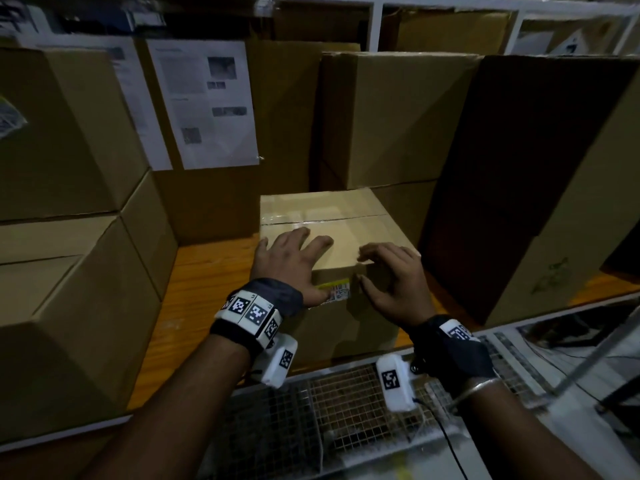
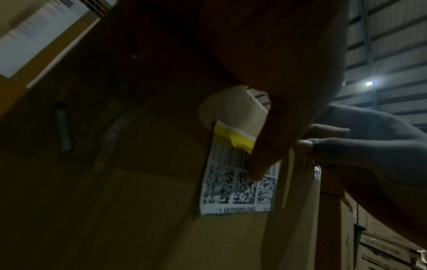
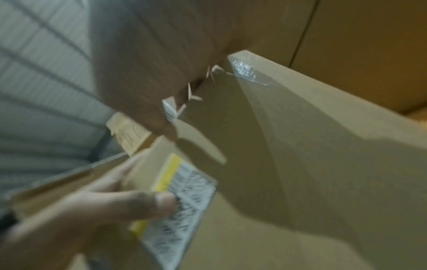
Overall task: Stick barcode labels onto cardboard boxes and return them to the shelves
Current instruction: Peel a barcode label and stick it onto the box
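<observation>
On the left we see stacked cardboard boxes standing on the wooden shelf, and behind them a printed sheet taped to a tall carton. Moving in, our left hand lies across the near top edge of the small taped box, which sits on the shelf between the left stack and the dark tall box on the right; its fingers are spread flat on the lid and its thumb reaches down the front face, pressing on the barcode label. That grip is open-handed, curled round nothing. The label, white with a yellow band along its top, sits flat on the box's front face just under the top edge; in the left wrist view its codes show clearly. Just beside it our right hand hovers at the same edge with fingers bent over the lid and thumb pointing toward the label's right side; we cannot tell whether it touches the cardboard, and it holds nothing that we can see. Below the shelf edge runs a wire mesh tray.
</observation>
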